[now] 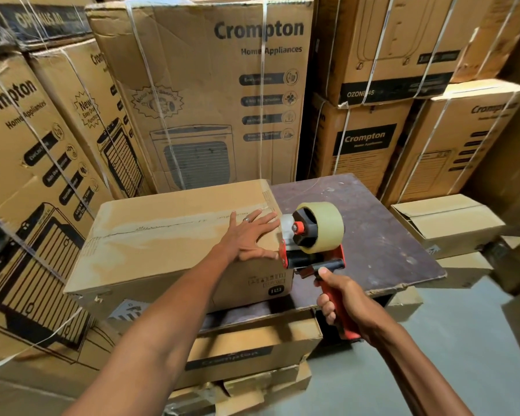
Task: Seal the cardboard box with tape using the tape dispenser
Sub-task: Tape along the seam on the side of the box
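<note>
Stacked Crompton appliance cartons [204, 94] wall in a dark, scuffed table [373, 235]. On its left part sits the cardboard box [162, 244], flaps closed along a centre seam. At the box's right end, the red tape dispenser [312, 244] with its tan tape roll [321, 226] meets the upper edge. Left hand [249, 238] lies flat on the lid, fingers spread. Right hand [342, 301] grips the dispenser's handle, fingers wrapped round it.

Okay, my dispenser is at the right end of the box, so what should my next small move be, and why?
Probably draw the tape dispenser leftward along the top seam of the cardboard box. Its front sits at the box's right edge, the seam looks mostly untaped, and your left hand already presses the flaps flat there. Your right hand grips the handle.
</note>
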